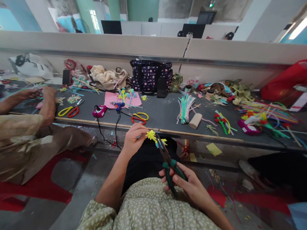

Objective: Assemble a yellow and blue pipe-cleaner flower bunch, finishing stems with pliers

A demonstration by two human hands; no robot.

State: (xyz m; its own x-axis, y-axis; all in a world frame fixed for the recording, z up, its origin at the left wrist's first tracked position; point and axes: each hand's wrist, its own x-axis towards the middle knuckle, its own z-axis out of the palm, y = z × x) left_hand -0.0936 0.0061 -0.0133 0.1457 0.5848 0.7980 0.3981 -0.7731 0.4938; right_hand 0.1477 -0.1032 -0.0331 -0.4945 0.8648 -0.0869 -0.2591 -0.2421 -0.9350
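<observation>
- Over the lap, just short of the desk (pixel 156 118) edge: left hand (pixel 134 137) closed around a small yellow pipe-cleaner flower (pixel 151 134), pinched at the fingertips.
- Just right of it and lower: right hand (pixel 187 185) wrapped around green-handled pliers (pixel 168 161), nose pointing up, tip at the flower, beside a second yellow-and-blue tuft (pixel 162 142). Can't tell if nose is actually biting the wire.
- Below both hands: black fabric on the lap, green spotted sleeve in the foreground.
- On the desk straight ahead: yellow-and-red scissors (pixel 139 117), pink sheet (pixel 125 98) with blue and yellow flower stems on it, pink glue gun (pixel 100 111) with black cord hanging over the edge.
- Further back against the partition: dark dotted bag (pixel 151 76).
- Right of centre: bundle of pastel pipe cleaners (pixel 184 107), cardboard tube (pixel 195 120) just beside it, red-and-green stems (pixel 223 121), then a dense multicolour pile (pixel 267 115) and a red bag (pixel 291 82).
- Far left: another person's arms (pixel 30 103) resting on the desk, second pair of scissors (pixel 68 111) near them; red plastic chair (pixel 26 188) below.
- Floor under the desk: scattered offcuts.
</observation>
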